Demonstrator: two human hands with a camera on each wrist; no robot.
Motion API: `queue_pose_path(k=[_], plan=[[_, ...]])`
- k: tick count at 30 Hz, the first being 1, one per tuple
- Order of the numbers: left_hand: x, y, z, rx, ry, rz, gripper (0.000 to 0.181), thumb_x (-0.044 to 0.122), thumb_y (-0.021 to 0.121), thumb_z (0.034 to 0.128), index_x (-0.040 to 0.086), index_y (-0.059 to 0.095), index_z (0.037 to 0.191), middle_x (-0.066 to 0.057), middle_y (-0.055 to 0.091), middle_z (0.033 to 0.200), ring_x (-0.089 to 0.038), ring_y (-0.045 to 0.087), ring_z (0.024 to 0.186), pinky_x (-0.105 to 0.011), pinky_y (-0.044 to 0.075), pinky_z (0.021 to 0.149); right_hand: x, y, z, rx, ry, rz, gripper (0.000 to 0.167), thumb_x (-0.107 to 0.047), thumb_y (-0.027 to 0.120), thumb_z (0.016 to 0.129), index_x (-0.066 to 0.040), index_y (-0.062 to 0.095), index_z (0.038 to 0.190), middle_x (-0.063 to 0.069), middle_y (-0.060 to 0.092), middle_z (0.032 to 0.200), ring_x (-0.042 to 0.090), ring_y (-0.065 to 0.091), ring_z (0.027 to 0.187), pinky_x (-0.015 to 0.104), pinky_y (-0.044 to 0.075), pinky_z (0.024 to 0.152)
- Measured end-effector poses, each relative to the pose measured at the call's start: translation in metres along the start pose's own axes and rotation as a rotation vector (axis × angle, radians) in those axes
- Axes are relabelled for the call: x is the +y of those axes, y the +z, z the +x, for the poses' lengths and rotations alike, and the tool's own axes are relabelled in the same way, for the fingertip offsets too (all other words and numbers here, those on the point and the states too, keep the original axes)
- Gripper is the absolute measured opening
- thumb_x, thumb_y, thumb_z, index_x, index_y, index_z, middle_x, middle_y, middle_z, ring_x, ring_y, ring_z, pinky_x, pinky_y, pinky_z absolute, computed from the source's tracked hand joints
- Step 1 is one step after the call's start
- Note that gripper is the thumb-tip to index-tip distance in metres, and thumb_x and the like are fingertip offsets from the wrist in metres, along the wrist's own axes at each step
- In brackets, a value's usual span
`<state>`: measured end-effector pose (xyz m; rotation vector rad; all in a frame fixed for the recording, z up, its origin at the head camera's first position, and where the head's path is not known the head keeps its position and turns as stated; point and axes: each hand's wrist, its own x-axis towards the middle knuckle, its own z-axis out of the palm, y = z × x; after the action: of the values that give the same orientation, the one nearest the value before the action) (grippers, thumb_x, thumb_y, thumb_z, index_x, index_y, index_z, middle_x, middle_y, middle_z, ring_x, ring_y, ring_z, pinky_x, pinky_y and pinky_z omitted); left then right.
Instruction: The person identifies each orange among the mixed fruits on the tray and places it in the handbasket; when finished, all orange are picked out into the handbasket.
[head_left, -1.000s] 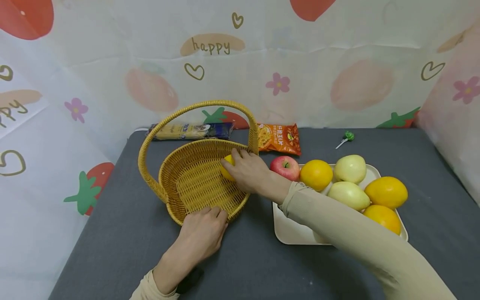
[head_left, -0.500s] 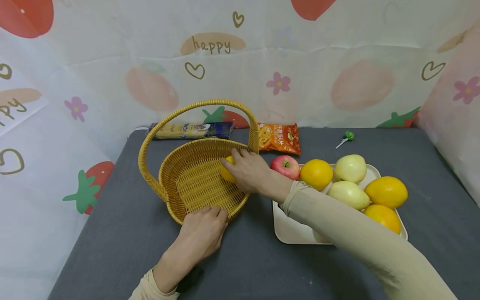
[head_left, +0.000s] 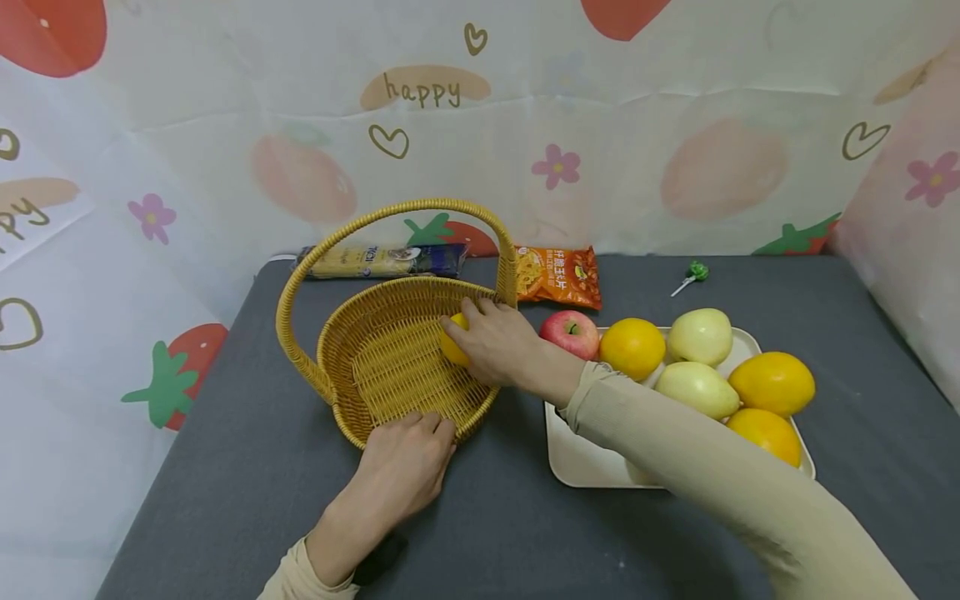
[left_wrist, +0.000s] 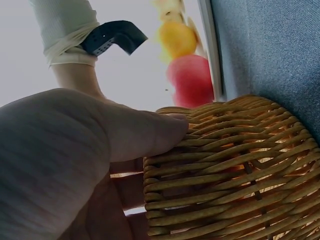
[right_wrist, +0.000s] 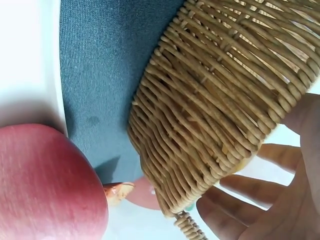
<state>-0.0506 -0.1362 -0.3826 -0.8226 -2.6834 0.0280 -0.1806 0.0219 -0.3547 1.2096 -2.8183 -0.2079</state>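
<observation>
A yellow wicker basket [head_left: 405, 367] with a tall handle stands left of centre in the head view. The left hand [head_left: 408, 462] grips its near rim; in the left wrist view the thumb of that hand [left_wrist: 90, 150] lies outside the wicker wall [left_wrist: 225, 175], fingers over the rim. Over the basket's right side reaches the right hand [head_left: 498, 346], its fingers around a yellow fruit [head_left: 454, 340] inside, mostly hidden by the hand. From the right wrist view, the right hand [right_wrist: 270, 200] is curved over the basket rim [right_wrist: 250, 140], the fruit mostly hidden behind the weave.
A white tray [head_left: 592, 467] at the right bears yellow and pale green fruits, with a red apple [head_left: 570, 334] at its back left corner. Behind lie an orange snack bag [head_left: 558, 277], a long noodle pack [head_left: 386, 261] behind the basket, and a green lollipop [head_left: 697, 271].
</observation>
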Motion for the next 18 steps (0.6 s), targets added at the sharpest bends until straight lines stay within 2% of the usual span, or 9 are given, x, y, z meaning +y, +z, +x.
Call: queue_pose_path(k=[5, 10, 16, 18], plan=[[0.000, 0.000, 0.000, -0.006, 0.000, 0.002, 0.023, 0.021, 0.075, 0.0832, 0.014, 0.058, 0.071, 0.001, 0.055, 0.064, -0.014, 0.053, 0.055, -0.027, 0.041, 0.045, 0.001, -0.006, -0.004, 0.077, -0.039, -0.045, 0.049, -0.028, 0.055, 0.096, -0.014, 0.049, 0.143, 0.019, 0.057, 0.134, 0.035, 0.062, 0.114, 0.044, 0.053, 0.094], [0.001, 0.001, 0.000, -0.019, -0.006, -0.008, 0.023, 0.022, 0.075, 0.0837, 0.014, 0.058, 0.072, 0.002, 0.054, 0.063, -0.014, 0.053, 0.055, -0.027, 0.040, 0.045, 0.002, -0.021, -0.016, 0.172, -0.080, -0.061, 0.046, -0.033, 0.057, 0.096, -0.014, 0.054, 0.138, 0.011, 0.065, 0.120, 0.028, 0.066, 0.106, 0.039, 0.055, 0.088], [0.000, 0.001, 0.000, -0.015, 0.004, -0.008, 0.021, 0.023, 0.075, 0.0841, 0.014, 0.059, 0.073, 0.002, 0.053, 0.064, -0.013, 0.053, 0.055, -0.027, 0.041, 0.046, 0.012, -0.040, -0.052, 0.346, -0.157, -0.096, 0.033, -0.022, 0.064, 0.090, -0.013, 0.064, 0.122, 0.007, 0.068, 0.097, 0.023, 0.065, 0.087, 0.034, 0.055, 0.079], [-0.001, 0.001, -0.001, -0.003, 0.005, -0.005, 0.022, 0.022, 0.076, 0.0834, 0.014, 0.058, 0.073, 0.001, 0.053, 0.064, -0.014, 0.052, 0.055, -0.027, 0.041, 0.046, 0.018, -0.046, -0.068, 0.392, -0.168, -0.090, 0.032, -0.020, 0.065, 0.088, -0.012, 0.066, 0.119, 0.007, 0.068, 0.095, 0.023, 0.065, 0.085, 0.034, 0.055, 0.078]])
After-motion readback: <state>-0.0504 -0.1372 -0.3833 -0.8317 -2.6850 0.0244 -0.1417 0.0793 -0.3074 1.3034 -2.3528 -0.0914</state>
